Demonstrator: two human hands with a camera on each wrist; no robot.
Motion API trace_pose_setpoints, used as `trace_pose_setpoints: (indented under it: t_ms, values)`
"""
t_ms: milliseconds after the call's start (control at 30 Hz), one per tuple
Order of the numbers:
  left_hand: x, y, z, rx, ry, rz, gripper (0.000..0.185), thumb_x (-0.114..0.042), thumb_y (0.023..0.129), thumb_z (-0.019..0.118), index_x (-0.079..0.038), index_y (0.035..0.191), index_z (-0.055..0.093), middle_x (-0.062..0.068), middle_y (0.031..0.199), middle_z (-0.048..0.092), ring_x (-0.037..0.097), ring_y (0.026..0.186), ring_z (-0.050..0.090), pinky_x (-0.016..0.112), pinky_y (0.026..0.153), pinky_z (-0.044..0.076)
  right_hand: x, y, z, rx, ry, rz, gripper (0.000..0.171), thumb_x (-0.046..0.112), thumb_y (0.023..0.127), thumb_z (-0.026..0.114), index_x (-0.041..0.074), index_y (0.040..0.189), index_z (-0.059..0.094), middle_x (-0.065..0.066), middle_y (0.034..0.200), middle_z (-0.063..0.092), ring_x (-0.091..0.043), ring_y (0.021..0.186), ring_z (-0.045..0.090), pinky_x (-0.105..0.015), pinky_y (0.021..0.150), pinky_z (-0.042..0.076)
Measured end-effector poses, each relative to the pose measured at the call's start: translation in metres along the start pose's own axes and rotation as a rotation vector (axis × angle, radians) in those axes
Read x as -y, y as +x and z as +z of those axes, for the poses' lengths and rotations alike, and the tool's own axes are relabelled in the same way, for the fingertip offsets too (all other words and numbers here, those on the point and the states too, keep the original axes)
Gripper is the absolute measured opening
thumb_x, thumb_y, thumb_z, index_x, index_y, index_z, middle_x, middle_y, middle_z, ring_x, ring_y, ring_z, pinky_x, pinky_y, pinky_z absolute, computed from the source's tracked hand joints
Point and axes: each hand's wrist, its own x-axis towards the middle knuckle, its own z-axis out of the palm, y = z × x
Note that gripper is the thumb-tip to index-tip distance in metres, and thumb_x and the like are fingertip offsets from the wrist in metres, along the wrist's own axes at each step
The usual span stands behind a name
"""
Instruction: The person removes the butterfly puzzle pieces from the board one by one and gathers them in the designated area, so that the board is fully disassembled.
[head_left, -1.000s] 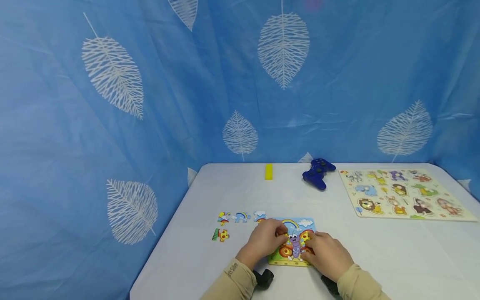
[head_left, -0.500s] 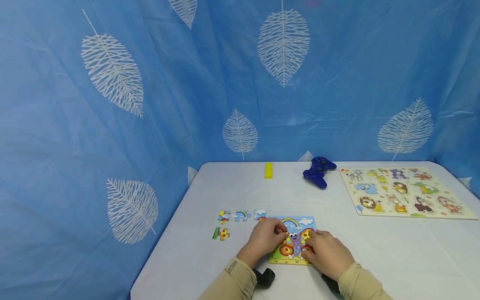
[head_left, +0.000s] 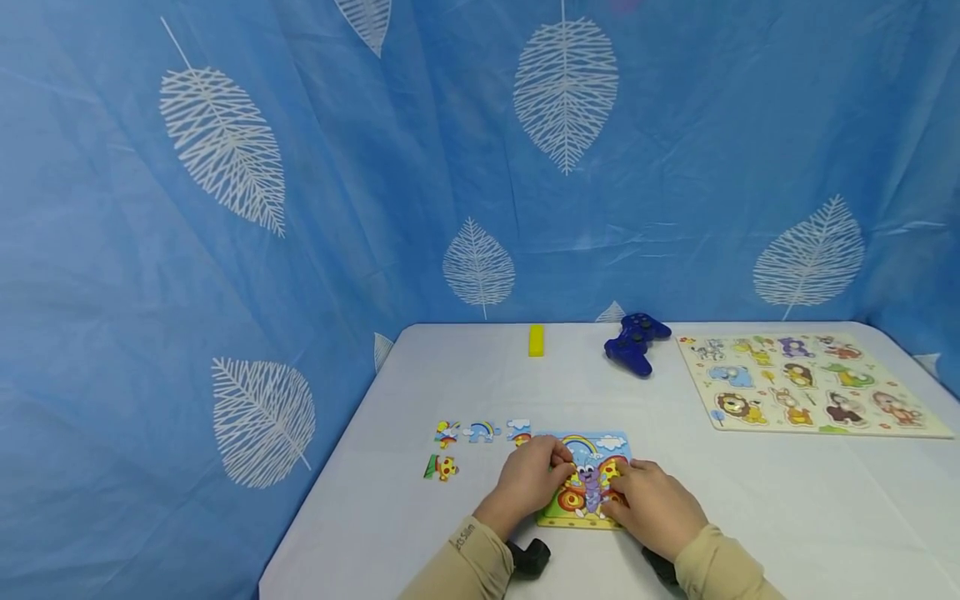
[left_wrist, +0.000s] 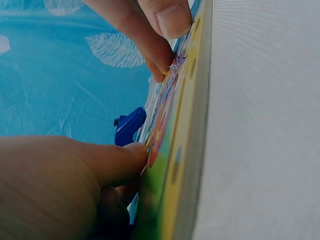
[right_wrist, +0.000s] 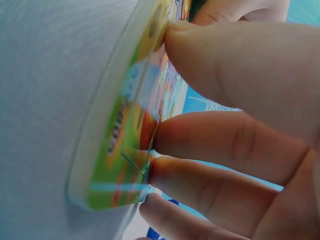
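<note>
We press our left hand (head_left: 525, 482) and right hand (head_left: 654, 506) fingertips on the butterfly puzzle (head_left: 587, 481), so a hard push could pop pieces out toward 9 o'clock.

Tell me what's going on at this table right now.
A person has both hands on a butterfly puzzle board at the near edge of the table. The left hand and right hand press their fingertips onto its picture. Four loose puzzle pieces lie just left of it. A blue game controller and an animal puzzle board sit farther back.
</note>
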Motion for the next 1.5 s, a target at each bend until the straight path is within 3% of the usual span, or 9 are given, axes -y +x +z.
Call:
trace_pose_setpoints:
  t_ms: [367, 567, 967, 1233, 1500]
  values:
    - [-0.0034, 0.0007, -0.0011, 0.012, 0.007, -0.019, 0.007, -0.026, 0.096, 0.075, -0.021, 0.097, 0.070, -0.015, 0.082, 0.057, -0.003, 0.071, 0.048, 0.019, 0.065, 0.044, -0.0008, -0.0004, -0.0010, -0.011, 0.008, -0.012, 0.014, 0.027, 0.084, 0.085, 0.015, 0.085, 0.078, -0.019, 0.119, 0.073, -0.043, 0.111, 0.068, -0.056, 0.094, 0.054]
    - [-0.0042, 0.0004, -0.0006, 0.026, 0.014, -0.048, 0.007, -0.027, 0.098, 0.073, -0.022, 0.098, 0.068, -0.015, 0.082, 0.055, -0.001, 0.070, 0.047, 0.020, 0.063, 0.042, -0.0011, 0.0002, -0.0001, -0.008, 0.003, -0.004, 0.014, 0.028, 0.084, 0.085, 0.016, 0.083, 0.077, -0.012, 0.111, 0.075, -0.042, 0.110, 0.068, -0.055, 0.093, 0.055]
    - [-0.0042, -0.0012, -0.0009, 0.024, 0.013, -0.037, 0.007, -0.028, 0.099, 0.071, -0.023, 0.100, 0.066, -0.015, 0.084, 0.057, -0.002, 0.072, 0.049, 0.021, 0.064, 0.043, -0.0013, -0.0004, 0.0005, -0.012, -0.003, 0.000, 0.015, 0.028, 0.084, 0.085, 0.018, 0.080, 0.075, -0.007, 0.105, 0.075, -0.039, 0.107, 0.069, -0.054, 0.090, 0.056]
    - [-0.0042, -0.0012, -0.0004, 0.027, 0.005, -0.046, 0.006, -0.028, 0.100, 0.070, -0.024, 0.102, 0.066, -0.015, 0.084, 0.057, -0.002, 0.072, 0.049, 0.021, 0.065, 0.043, -0.0001, 0.0001, -0.0004, -0.006, 0.001, 0.004, 0.014, 0.028, 0.084, 0.085, 0.016, 0.085, 0.078, -0.012, 0.113, 0.075, -0.041, 0.111, 0.068, -0.055, 0.092, 0.055]
    - [-0.0029, 0.0001, 0.0007, 0.017, 0.024, -0.035, 0.008, -0.029, 0.099, 0.071, -0.023, 0.104, 0.069, -0.015, 0.086, 0.059, -0.003, 0.074, 0.051, 0.021, 0.066, 0.045, 0.0016, 0.0000, -0.0024, 0.005, -0.005, 0.004, 0.016, 0.028, 0.084, 0.085, 0.014, 0.087, 0.079, -0.012, 0.110, 0.075, -0.042, 0.110, 0.068, -0.055, 0.093, 0.055]
